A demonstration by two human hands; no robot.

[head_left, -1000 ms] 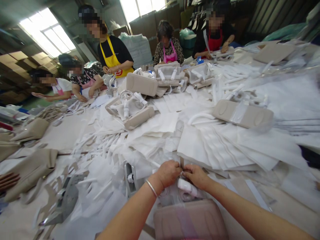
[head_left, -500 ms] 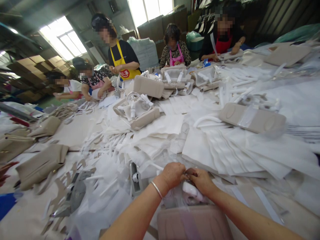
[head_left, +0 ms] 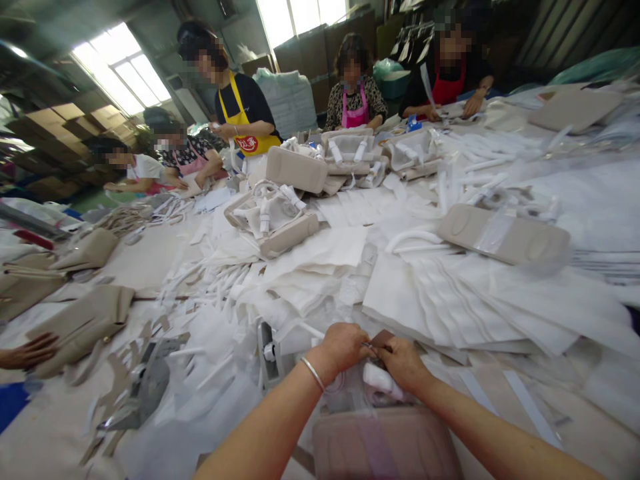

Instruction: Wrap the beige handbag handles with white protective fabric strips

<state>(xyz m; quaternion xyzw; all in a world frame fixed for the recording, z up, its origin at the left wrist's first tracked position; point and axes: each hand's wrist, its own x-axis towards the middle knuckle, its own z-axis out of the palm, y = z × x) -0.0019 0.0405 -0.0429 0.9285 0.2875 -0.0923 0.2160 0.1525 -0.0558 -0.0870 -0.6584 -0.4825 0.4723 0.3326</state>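
Observation:
My left hand [head_left: 343, 347] and my right hand [head_left: 403, 361] meet at the near middle of the table, both with fingers pinched together on a small brownish piece [head_left: 379, 340] at the top of a pale pink bag [head_left: 385, 443]. The bag lies just under my wrists, wrapped in clear film. A white wrapped handle [head_left: 381, 381] shows beneath my right hand. A silver bangle circles my left wrist.
Stacks of white paper sheets [head_left: 450, 303] lie beyond my hands. Beige bags [head_left: 503, 235] and a tape dispenser [head_left: 270, 353] rest on the table. Several people in aprons work along the far side; another person's hand [head_left: 25, 352] touches a beige bag at the left edge.
My hands stay pinched together at the bag's top, barely shifting. At the left edge another person's hand has come onto the beige bag.

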